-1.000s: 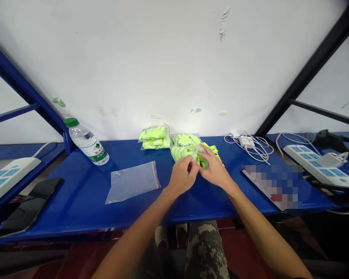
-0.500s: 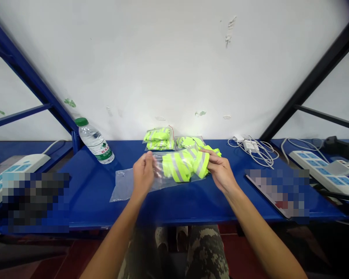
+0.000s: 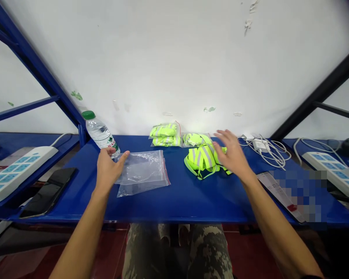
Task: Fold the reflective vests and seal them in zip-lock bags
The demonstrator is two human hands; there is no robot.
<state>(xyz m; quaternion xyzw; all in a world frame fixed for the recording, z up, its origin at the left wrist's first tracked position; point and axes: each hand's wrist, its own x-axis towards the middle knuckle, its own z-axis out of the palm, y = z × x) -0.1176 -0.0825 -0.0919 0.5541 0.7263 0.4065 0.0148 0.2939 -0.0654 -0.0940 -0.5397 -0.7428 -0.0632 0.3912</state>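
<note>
My left hand (image 3: 109, 168) is open, thumb apart from the fingers, at the left edge of two clear zip bags (image 3: 145, 168). The bags lie flat, overlapping, with red-lined openings to the right; whether the hand touches them I cannot tell. Just behind its fingers stands a water bottle (image 3: 100, 133) with a green cap. My right hand (image 3: 231, 153), slightly blurred, is open with fingers spread above the right side of a bundled fluorescent yellow reflective vest (image 3: 202, 159). The vest lies loose on the blue table, a thin cord or edging hanging toward the front.
Against the wall lie bagged yellow bundles, a stacked group (image 3: 164, 135) and a single one (image 3: 196, 139). White charger cables (image 3: 269, 151) are at right, beside a phone-like slab (image 3: 279, 193). A black phone (image 3: 48, 192) and power strip (image 3: 20, 170) lie left; another strip (image 3: 334, 170) lies right.
Both hands have let go of the yellow vest and bag and moved apart. The vest now rests at centre right, while the bags lie flat to its left. The view has shifted slightly.
</note>
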